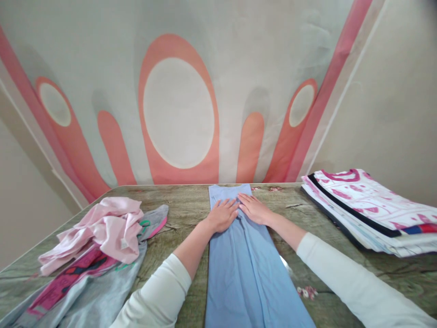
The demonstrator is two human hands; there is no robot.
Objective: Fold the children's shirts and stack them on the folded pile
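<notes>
A light blue garment point(239, 273), its exact kind unclear, lies lengthwise in a long narrow strip on the wood-patterned table point(177, 264). Its far end reaches the table's back edge, and its near end runs out of view at the bottom. My left hand point(223, 215) rests flat on the cloth near that far end, fingers stretched out. Beside it, my right hand point(254, 209) also lies flat on the fabric with extended fingers. The fingertips of both hands are close together. Slight creases run down the cloth below them.
To the left is a loose heap with a crumpled pink garment point(119, 228) and grey clothing point(102, 291) with a magenta panel. A stack of folded clothes point(372, 209), topped by a white and pink printed shirt, stands at the right. A patterned wall covering point(232, 54) rises behind the table.
</notes>
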